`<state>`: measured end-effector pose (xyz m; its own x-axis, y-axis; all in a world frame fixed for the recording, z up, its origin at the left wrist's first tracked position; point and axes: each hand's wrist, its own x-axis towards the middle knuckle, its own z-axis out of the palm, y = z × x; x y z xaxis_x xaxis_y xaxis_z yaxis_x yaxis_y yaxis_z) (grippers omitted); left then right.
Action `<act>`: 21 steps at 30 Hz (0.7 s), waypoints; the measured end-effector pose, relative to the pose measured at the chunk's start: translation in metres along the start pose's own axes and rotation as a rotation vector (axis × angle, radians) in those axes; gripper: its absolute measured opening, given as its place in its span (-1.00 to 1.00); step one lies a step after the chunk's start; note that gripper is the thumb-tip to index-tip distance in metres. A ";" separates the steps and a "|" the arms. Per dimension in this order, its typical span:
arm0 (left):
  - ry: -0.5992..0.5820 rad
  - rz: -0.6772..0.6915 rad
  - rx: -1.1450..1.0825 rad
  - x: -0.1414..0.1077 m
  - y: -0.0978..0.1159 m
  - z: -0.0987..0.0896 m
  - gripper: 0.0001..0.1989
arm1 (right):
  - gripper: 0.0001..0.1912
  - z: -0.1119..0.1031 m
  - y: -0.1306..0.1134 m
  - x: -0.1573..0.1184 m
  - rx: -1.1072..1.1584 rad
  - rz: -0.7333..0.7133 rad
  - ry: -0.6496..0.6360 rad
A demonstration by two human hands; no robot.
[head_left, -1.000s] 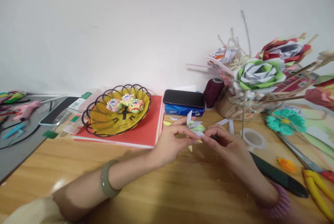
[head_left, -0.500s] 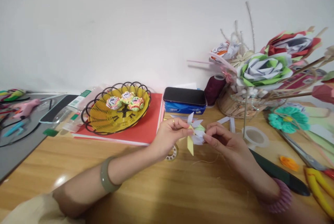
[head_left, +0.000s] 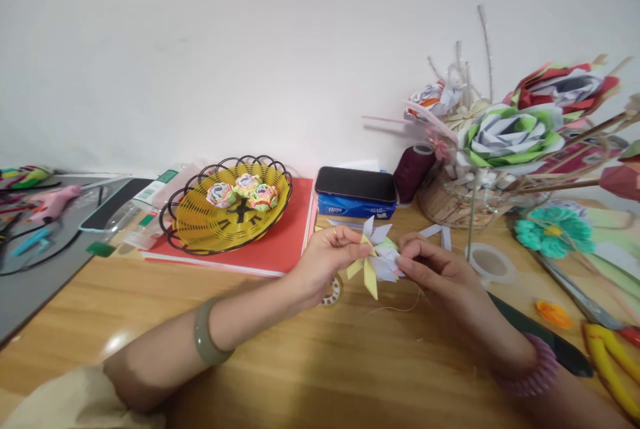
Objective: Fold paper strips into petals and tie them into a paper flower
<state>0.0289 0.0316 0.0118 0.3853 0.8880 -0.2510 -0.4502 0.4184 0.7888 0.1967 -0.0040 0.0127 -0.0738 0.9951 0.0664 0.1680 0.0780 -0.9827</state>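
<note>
Between my two hands, above the wooden table, is a folded paper flower with pointed white, yellow and pale green petals. My left hand pinches its left side between thumb and fingers. With thumb and forefinger, my right hand grips a white petal on the right side. Part of the flower is hidden behind the fingers. Under my left hand lies a small round ring with holes. A thin thread lies on the table below the flower.
A yellow woven basket with small paper roses rests on red paper. Behind my hands are a blue tissue pack with a phone on top. To the right stand paper flowers, a tape roll and yellow-handled pliers.
The flower has turned slightly, showing more of its yellow petals. Both hands keep their pinch on it, and the whole view has shifted a little.
</note>
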 end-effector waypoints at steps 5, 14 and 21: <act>-0.060 -0.038 0.084 0.001 0.002 -0.003 -0.80 | -0.78 0.001 0.002 -0.001 0.204 0.108 0.002; -0.232 0.164 0.219 -0.001 0.001 -0.004 -0.66 | -0.84 0.001 0.001 -0.002 0.384 0.172 0.008; -0.218 0.156 0.268 -0.004 0.004 -0.001 -0.79 | -0.84 -0.001 0.009 0.000 0.225 0.103 0.027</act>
<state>0.0242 0.0296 0.0156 0.5038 0.8637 -0.0139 -0.3018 0.1911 0.9340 0.1988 -0.0036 0.0039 -0.0407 0.9986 -0.0345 -0.0499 -0.0365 -0.9981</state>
